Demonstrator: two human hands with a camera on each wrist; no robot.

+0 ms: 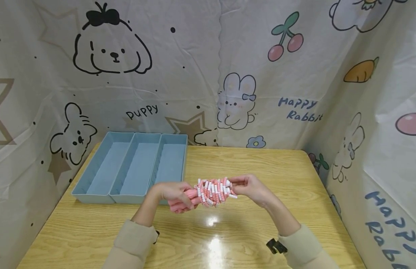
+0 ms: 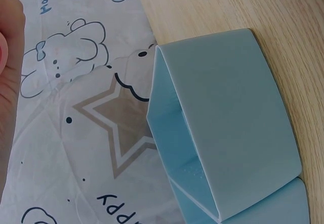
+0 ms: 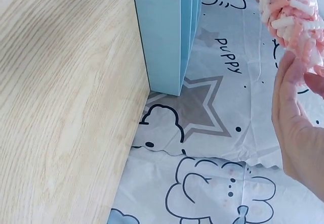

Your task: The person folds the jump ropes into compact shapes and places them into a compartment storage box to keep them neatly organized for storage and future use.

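A folded beaded jump rope [image 1: 214,192] in pink and white is held level above the table. My left hand [image 1: 175,194] grips it around its smooth pink handles [image 1: 184,203], which lie side by side. At the other end, my right hand [image 1: 248,188] pinches the beaded bundle between fingers and thumb. The right wrist view shows the beads [image 3: 296,21] bunched tightly, with the right hand's fingers [image 3: 288,92] along their end. Only an edge of the left hand [image 2: 10,67] shows in the left wrist view.
A light blue tray [image 1: 110,197] with three long compartments stands at the back left of the wooden table [image 1: 255,231], just beyond the left hand. A cloth printed with cartoon animals [image 1: 181,74] hangs behind and along the sides.
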